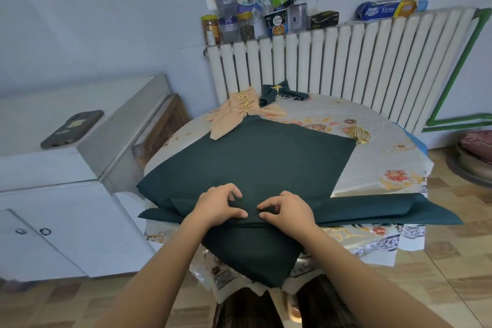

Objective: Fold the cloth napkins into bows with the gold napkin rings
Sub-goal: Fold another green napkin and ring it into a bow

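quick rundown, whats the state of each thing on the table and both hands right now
dark green napkin: spread flat, near edge being rolled or folded
left hand: pinching the green fold
right hand: pinching the green fold
green bow: finished, ringed, at table's far edge
peach bows: finished, ringed, piled together
gold napkin rings: loose, unused, beside the napkin
table: covered with floral cloth

"Kitchen" on the blue roll package (386,10) atop the radiator (346,61)
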A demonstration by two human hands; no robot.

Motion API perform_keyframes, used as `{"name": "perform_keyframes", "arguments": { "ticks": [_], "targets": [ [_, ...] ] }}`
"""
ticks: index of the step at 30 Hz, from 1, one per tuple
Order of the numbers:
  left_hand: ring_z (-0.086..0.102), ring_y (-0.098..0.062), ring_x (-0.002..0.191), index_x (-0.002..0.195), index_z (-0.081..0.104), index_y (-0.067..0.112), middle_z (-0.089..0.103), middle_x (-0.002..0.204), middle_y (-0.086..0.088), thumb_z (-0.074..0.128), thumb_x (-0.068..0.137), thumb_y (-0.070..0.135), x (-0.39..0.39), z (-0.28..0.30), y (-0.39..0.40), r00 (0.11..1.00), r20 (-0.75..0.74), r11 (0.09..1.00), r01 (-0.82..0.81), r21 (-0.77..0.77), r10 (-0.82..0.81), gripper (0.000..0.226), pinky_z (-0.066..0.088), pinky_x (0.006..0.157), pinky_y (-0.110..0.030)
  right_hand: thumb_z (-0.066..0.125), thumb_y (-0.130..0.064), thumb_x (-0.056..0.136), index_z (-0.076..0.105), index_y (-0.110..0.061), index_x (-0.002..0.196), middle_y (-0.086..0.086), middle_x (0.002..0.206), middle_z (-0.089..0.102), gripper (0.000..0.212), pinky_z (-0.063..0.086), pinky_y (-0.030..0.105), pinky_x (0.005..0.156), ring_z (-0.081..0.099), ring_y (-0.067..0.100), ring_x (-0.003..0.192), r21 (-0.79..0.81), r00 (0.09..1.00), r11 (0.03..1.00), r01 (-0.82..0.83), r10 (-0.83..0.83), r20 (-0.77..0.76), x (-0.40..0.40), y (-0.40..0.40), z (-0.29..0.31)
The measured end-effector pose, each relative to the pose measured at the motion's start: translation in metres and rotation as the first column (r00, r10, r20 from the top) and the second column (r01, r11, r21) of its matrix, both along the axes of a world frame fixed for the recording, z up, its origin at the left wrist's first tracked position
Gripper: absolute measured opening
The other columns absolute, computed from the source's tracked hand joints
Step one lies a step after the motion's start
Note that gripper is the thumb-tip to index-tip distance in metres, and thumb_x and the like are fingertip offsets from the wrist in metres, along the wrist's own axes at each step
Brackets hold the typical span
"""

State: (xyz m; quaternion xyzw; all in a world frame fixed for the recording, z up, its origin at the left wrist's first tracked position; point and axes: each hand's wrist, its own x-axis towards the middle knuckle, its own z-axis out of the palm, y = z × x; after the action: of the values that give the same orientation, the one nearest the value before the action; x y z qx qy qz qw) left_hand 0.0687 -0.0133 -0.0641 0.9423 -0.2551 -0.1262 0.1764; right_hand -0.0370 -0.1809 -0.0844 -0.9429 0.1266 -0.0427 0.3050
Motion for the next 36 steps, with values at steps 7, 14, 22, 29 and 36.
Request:
{"name": "perform_keyframes", "arguments": {
  "ticks": [7,14,22,29,36],
  "targets": [
    [0.056,-0.013,0.102,0.104,0.056,0.032,0.060,0.110,0.011,0.075,0.064,0.061,-0.002,0.023,-0.007,1.000,0.003,0.974,-0.003,0.228,0.002,0.052,0.045,0.078,-0.030,0.060,-0.050,0.085,0.062,-0.046,0.112,-0.006,0.098,0.043,0.027,0.043,0.029,0.089,0.047,0.017,0.112,-0.040,0.997,0.999,-0.034,0.031,-0.065,0.001,0.007,0.003],
    [0.060,-0.018,0.088,0.088,0.065,0.029,0.065,0.088,0.007,0.064,0.080,0.033,-0.048,0.021,-0.015,0.966,0.259,0.990,-0.017,0.137,-0.020,0.009,0.039,0.061,-0.026,0.072,-0.043,0.077,0.069,-0.029,0.105,-0.005,0.090,0.051,0.031,0.039,0.024,0.077,0.054,0.017,0.100,0.064,0.993,0.993,0.101,-0.104,0.046,-0.004,0.009,-0.003],
    [0.058,-0.017,0.064,0.081,0.071,0.013,0.069,0.075,-0.004,0.053,0.083,0.036,-0.076,0.021,-0.022,0.996,-0.087,0.995,-0.045,-0.091,0.037,0.029,0.047,0.063,-0.032,0.069,-0.027,0.084,0.068,-0.019,0.115,-0.002,0.124,0.047,0.032,0.033,0.011,0.082,0.057,0.011,0.090,0.103,1.000,0.995,0.008,-0.008,0.004,-0.011,-0.009,0.001],
    [0.060,-0.011,0.100,0.108,0.071,0.016,0.066,0.106,0.006,0.073,0.081,0.024,-0.056,0.024,-0.018,0.976,-0.147,0.987,0.161,-0.020,-0.162,0.029,0.045,0.094,-0.026,0.065,-0.024,0.086,0.069,-0.025,0.081,0.003,0.106,0.062,0.006,0.038,0.018,0.077,0.059,0.011,0.089,0.188,1.000,0.982,-0.015,0.010,0.028,-0.019,-0.015,0.005],
    [0.023,-0.003,0.139,0.145,0.034,0.031,0.025,0.153,0.015,0.071,0.078,0.047,-0.065,-0.009,-0.006,0.957,-0.111,0.955,0.247,-0.166,-0.267,0.078,0.021,0.116,-0.028,0.071,-0.027,0.082,0.071,-0.012,0.078,-0.006,0.106,0.050,0.015,0.038,0.019,0.088,0.050,0.002,0.108,0.226,0.997,0.972,-0.069,0.059,0.053,-0.029,-0.016,0.005]
  ]
}}
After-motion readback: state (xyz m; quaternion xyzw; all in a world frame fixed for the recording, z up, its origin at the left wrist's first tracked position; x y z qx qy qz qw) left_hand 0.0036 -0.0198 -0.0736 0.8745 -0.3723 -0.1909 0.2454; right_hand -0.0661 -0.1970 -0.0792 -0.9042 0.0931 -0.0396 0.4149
